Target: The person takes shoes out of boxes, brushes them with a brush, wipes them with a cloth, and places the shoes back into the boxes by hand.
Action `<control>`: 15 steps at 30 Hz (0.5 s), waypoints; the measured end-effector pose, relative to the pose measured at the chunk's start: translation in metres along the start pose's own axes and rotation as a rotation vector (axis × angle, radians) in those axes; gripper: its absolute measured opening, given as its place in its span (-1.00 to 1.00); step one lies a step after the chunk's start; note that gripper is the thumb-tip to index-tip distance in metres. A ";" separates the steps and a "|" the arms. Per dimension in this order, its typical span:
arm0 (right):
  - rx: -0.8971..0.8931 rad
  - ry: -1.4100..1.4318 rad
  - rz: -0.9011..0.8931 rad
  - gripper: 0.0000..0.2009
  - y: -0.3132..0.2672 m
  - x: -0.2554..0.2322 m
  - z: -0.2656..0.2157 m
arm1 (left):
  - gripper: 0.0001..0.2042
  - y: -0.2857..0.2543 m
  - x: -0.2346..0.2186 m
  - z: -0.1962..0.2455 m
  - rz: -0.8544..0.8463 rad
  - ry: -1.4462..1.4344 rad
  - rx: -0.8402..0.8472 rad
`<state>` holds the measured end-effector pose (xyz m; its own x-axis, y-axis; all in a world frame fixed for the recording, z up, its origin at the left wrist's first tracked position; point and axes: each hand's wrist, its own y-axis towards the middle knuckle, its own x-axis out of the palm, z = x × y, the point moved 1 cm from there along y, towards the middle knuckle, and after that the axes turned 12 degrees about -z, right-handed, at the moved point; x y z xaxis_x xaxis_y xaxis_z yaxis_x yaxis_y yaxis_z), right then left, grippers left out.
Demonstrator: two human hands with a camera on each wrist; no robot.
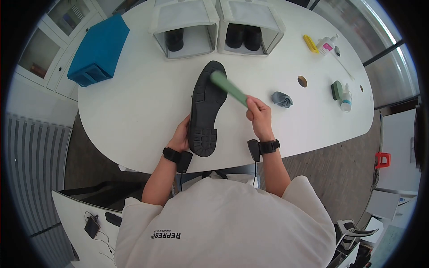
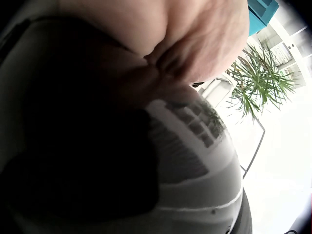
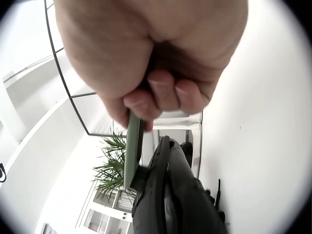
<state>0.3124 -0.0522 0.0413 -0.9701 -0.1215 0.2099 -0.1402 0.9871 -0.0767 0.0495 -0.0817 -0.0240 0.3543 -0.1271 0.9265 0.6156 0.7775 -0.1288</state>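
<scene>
Left hand (image 2: 195, 36) against glossy shoe (image 2: 195, 192), plant (image 2: 256, 78) beyond

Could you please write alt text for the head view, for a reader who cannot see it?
The left hand holds a black shoe, sole facing the camera, while the right hand holds a green brush over the front of the sole. On the white table are two open boxes holding dark footwear, a blue case and a grey cloth.

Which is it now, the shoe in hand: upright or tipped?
Tipped: the shoe shows its treaded sole to the head camera, left hand holding it.
</scene>
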 end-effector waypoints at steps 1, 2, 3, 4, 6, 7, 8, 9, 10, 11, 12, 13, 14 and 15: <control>0.003 0.002 0.003 -0.71 -0.001 -0.003 0.004 | -0.58 -0.002 0.001 0.000 0.003 -0.001 -0.004; 0.018 0.079 -0.011 -0.71 -0.002 -0.008 0.009 | -0.57 -0.002 0.002 -0.001 0.026 -0.006 -0.014; 0.028 0.152 -0.027 -0.70 -0.001 -0.012 0.012 | -0.57 0.000 0.003 0.000 0.046 -0.009 -0.022; 0.026 0.149 -0.027 -0.70 -0.001 -0.013 0.013 | -0.57 0.002 0.003 0.000 0.042 -0.010 -0.021; 0.022 0.113 -0.022 -0.68 -0.007 -0.013 0.017 | -0.57 -0.001 0.000 0.000 0.086 -0.004 -0.021; 0.027 0.112 -0.022 -0.68 -0.007 -0.013 0.018 | -0.57 -0.002 -0.002 -0.001 0.089 -0.008 -0.022; 0.041 0.149 -0.003 -0.70 -0.007 -0.013 0.019 | -0.57 -0.001 -0.003 -0.001 0.041 -0.021 -0.026; 0.052 0.185 0.014 -0.72 -0.005 -0.014 0.019 | -0.57 0.000 -0.004 -0.001 -0.010 -0.032 -0.029; 0.050 0.182 0.013 -0.72 -0.004 -0.015 0.019 | -0.57 0.001 -0.004 0.000 -0.013 -0.033 -0.027; 0.053 0.171 -0.030 -0.72 -0.004 -0.015 0.019 | -0.57 0.001 -0.004 0.000 0.013 -0.039 -0.028; 0.057 0.161 -0.072 -0.73 -0.005 -0.015 0.019 | -0.57 0.000 -0.004 -0.001 0.041 -0.046 -0.031; 0.058 0.161 -0.069 -0.73 -0.005 -0.012 0.017 | -0.57 0.000 -0.003 -0.001 0.042 -0.046 -0.034; 0.048 0.144 -0.019 -0.72 -0.003 -0.010 0.016 | -0.57 0.001 -0.002 -0.001 0.032 -0.036 -0.038; 0.038 0.126 0.029 -0.72 -0.003 -0.009 0.013 | -0.58 0.001 -0.001 -0.001 0.022 -0.026 -0.040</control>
<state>0.3189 -0.0552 0.0274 -0.9418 -0.0769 0.3273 -0.1226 0.9850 -0.1213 0.0502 -0.0813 -0.0257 0.3502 -0.0937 0.9320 0.6353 0.7549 -0.1628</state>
